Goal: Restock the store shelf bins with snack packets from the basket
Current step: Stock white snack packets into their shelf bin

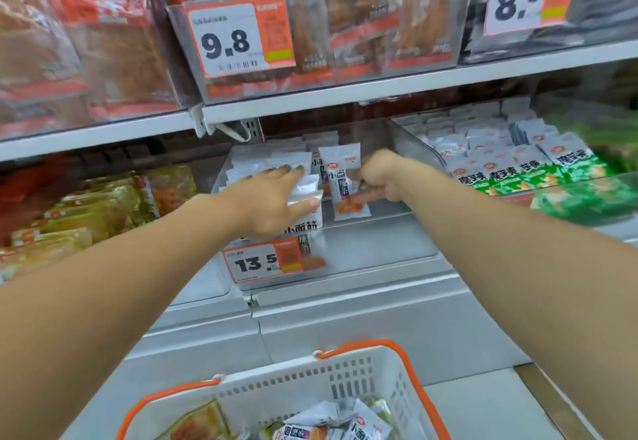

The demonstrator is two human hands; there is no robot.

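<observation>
Both my arms reach into a clear shelf bin (379, 243) on the middle shelf. My left hand (272, 198) lies spread over a row of white snack packets (303, 191) at the bin's left, fingers straight, thumb against the front packet. My right hand (376, 177) pinches one white packet with an orange picture (345, 180), which stands upright in the bin's middle. Below, a white basket with orange handles (310, 381) holds several mixed snack packets (331, 422).
A price tag reading 13.5 (266, 260) hangs on the bin's front. Green-and-white packets (518, 163) fill the bin to the right, yellow packets (86, 212) the one to the left. The upper shelf (379, 91) carries bins of red packets with tags 9.8 and 8.8.
</observation>
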